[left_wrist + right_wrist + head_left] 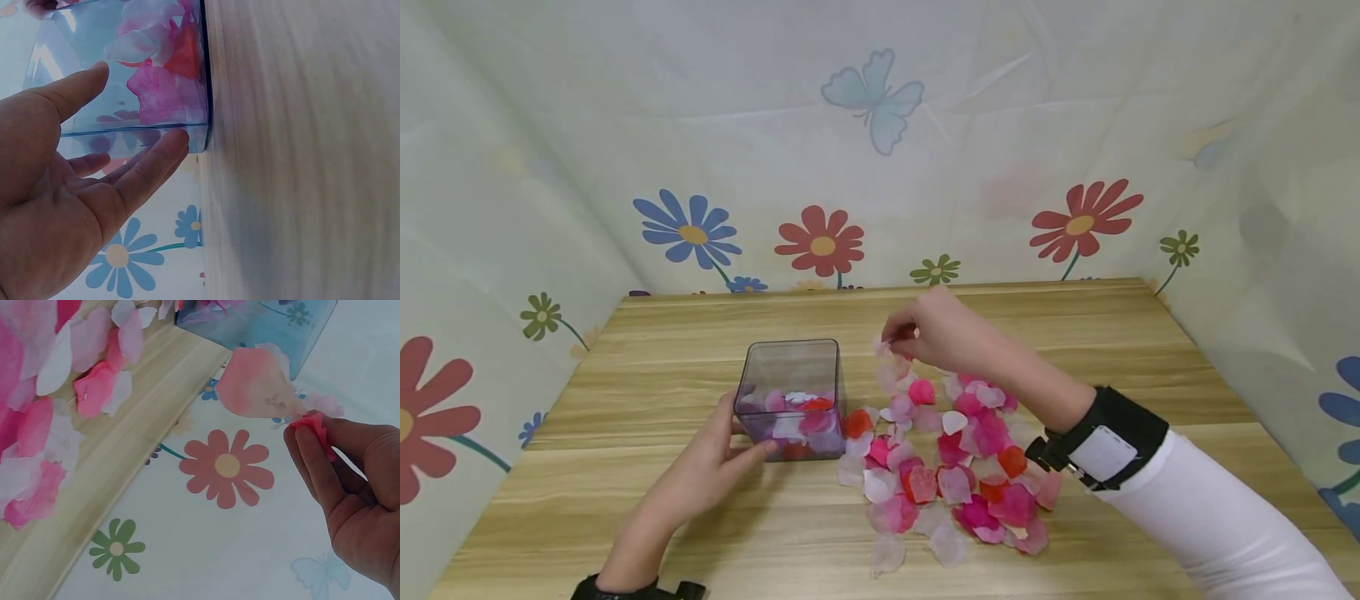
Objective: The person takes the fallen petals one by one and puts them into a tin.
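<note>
A clear, purple-tinted square plastic box (793,367) stands on the table with pink, white and red fabric petals (165,94) inside. My left hand (703,467) rests at the box's near left corner, the thumb along the front wall and the relaxed fingers against the left side. To the right of the box, my right hand (936,329) is raised above the table. Between thumb and fingertips it pinches a few petals (253,384), one pale peach and hanging down, one bright pink at the fingertips. Beneath and nearer lies a loose pile of petals (955,475).
The wood-grain table (685,333) has its back edge against a white curtain (970,167) printed with flowers and a butterfly. Side curtains close in at left and right. Some pale petals lie close to the box's right wall.
</note>
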Action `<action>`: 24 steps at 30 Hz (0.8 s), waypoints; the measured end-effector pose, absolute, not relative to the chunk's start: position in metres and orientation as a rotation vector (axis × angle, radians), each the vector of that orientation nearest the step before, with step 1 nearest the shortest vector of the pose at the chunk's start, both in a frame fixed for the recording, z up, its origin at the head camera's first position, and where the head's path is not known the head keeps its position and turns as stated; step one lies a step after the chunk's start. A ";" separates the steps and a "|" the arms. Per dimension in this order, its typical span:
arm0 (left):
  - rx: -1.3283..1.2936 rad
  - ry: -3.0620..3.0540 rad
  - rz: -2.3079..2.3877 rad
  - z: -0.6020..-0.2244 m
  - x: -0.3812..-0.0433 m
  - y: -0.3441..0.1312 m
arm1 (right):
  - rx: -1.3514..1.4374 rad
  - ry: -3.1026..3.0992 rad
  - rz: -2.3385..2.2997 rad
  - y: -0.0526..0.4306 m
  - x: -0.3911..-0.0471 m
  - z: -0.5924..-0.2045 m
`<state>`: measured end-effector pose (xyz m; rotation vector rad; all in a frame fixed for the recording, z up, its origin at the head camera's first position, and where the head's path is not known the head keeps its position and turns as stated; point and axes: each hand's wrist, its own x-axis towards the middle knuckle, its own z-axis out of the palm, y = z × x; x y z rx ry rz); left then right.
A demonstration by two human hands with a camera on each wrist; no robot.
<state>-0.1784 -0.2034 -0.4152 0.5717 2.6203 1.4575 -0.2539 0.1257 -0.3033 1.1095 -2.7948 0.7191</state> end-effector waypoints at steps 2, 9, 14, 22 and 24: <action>0.577 2.623 1.460 -0.415 -0.178 -0.203 | 1.107 -2.786 0.713 0.123 -0.253 -0.299; 0.578 2.628 1.456 -0.416 -0.179 -0.202 | 1.138 -2.726 0.685 0.110 -0.251 -0.284; 0.578 2.628 1.454 -0.416 -0.178 -0.203 | 1.181 -2.678 0.709 0.098 -0.248 -0.277; 0.596 2.607 1.482 -0.418 -0.179 -0.203 | 1.243 -2.551 0.715 0.082 -0.247 -0.274; 0.597 2.607 1.485 -0.419 -0.179 -0.204 | 1.250 -2.520 0.704 0.078 -0.245 -0.273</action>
